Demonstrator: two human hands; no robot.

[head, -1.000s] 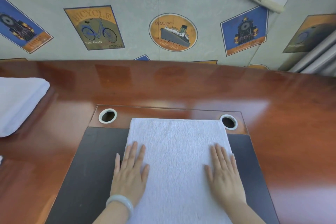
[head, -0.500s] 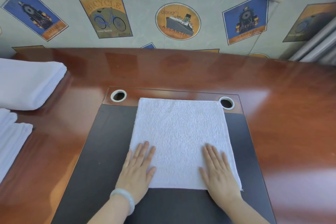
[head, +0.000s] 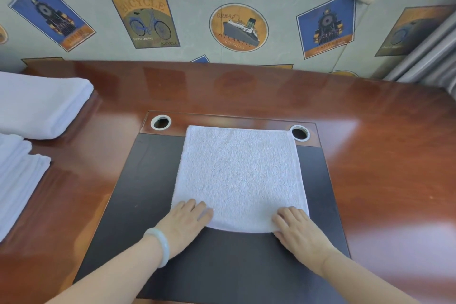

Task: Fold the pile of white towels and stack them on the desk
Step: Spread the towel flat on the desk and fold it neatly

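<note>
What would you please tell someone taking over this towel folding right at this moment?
Left hand: fingers curled on the near left corner of the towel.
Right hand: fingers curled on its near right corner.
The towel lies flat on the dark pad of the desk, its near edge bowed.
Done: more white towels sit at the desk's left side, a folded bundle and a layered stack nearer the person.
Left: probably fold this towel's near edge away, then add it to the others.

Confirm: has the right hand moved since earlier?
Yes. The right hand slid toward the person, away from the desk hole, to the towel's near corner.
</note>
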